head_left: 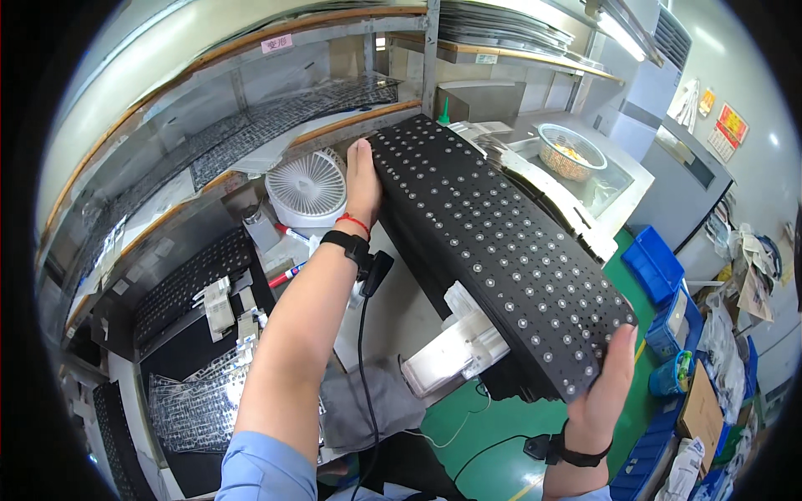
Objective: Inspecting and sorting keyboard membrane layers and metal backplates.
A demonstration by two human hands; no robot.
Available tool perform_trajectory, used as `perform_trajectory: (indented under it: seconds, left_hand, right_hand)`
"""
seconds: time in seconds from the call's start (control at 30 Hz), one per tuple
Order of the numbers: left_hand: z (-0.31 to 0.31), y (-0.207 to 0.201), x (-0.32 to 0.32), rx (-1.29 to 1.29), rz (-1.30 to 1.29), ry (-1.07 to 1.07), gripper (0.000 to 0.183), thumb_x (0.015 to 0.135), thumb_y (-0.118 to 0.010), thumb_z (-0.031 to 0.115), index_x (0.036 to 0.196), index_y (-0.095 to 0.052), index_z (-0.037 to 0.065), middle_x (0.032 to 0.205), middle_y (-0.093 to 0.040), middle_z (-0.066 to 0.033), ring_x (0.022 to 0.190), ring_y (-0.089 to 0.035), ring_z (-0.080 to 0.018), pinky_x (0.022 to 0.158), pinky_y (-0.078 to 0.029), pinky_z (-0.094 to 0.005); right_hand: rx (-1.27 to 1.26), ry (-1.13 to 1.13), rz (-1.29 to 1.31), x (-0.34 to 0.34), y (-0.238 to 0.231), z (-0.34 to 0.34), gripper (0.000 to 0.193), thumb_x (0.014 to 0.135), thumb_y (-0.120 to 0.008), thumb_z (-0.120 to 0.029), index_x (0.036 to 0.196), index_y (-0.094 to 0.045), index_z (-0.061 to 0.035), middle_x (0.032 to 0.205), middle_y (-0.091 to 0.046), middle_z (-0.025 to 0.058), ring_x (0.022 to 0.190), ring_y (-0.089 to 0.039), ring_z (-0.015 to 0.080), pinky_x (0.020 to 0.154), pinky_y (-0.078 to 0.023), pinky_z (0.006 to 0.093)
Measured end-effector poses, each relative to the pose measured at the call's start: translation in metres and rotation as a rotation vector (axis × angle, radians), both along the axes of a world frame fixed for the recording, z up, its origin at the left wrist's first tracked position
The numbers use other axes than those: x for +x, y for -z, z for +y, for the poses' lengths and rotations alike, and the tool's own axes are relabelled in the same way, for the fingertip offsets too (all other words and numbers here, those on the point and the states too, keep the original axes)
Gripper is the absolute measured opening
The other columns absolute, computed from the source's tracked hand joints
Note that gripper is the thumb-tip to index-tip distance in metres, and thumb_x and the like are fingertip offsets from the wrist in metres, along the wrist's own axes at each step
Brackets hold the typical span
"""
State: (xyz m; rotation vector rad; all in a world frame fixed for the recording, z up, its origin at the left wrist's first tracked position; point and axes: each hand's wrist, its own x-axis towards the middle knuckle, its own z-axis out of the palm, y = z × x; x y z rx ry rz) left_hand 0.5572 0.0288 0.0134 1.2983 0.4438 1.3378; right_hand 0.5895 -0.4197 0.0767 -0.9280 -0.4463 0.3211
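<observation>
A long stack of black sheets, dotted with rows of small silvery round spots, spans the middle of the view at a slant. At its far left end my left hand presses along the edge, thumb side up. My right hand grips the near right end, its thumb on the edge and its other fingers hidden beneath. Against the stack's near side is a white plastic piece, whose kind I cannot make out. A black strap with a cabled device is on my left wrist; a similar device is at my right.
A white round fan stands behind my left forearm. More black dotted sheets and silvery patterned sheets lie at left. A colander sits on the right-hand bench. Blue bins line the green floor, and shelves run overhead.
</observation>
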Motion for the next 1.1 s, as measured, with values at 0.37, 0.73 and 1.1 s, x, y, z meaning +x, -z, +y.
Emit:
perform_trajectory:
  seconds: [0.37,0.73,1.1]
  left_hand:
    - [0.009,-0.003,0.018,-0.194,-0.033,0.096,0.073,0.106,-0.031,0.056,0.131,-0.058,-0.007,0.128,-0.063,-0.0160,0.114,-0.058,-0.0223,0.103,-0.040,-0.0323]
    - [0.008,-0.005,-0.007,-0.140,0.111,0.003,0.077,0.105,-0.026,0.058,0.147,-0.041,-0.005,0.147,-0.048,-0.0185,0.132,-0.047,-0.0274,0.111,-0.033,-0.0359]
    - [-0.131,-0.109,-0.181,-0.437,0.088,0.545,0.075,0.106,-0.035,0.048,0.154,-0.018,-0.008,0.159,-0.023,-0.0299,0.149,-0.024,-0.0370,0.123,-0.023,-0.0455]
  right_hand:
    - [0.051,0.312,-0.129,0.014,0.034,0.025,0.057,0.107,-0.036,-0.051,0.134,-0.045,-0.0027,0.118,-0.061,0.0132,0.106,-0.065,0.0197,0.093,-0.055,0.0347]
    - [-0.013,0.243,-0.107,0.010,0.046,0.020,0.057,0.106,-0.038,-0.054,0.132,-0.046,-0.0033,0.124,-0.059,0.0107,0.112,-0.061,0.0199,0.096,-0.051,0.0349]
    - [-0.023,0.853,-0.524,-0.039,0.068,-0.004,0.046,0.105,-0.039,-0.036,0.141,-0.040,-0.0075,0.140,-0.043,0.0108,0.130,-0.040,0.0264,0.108,-0.032,0.0440]
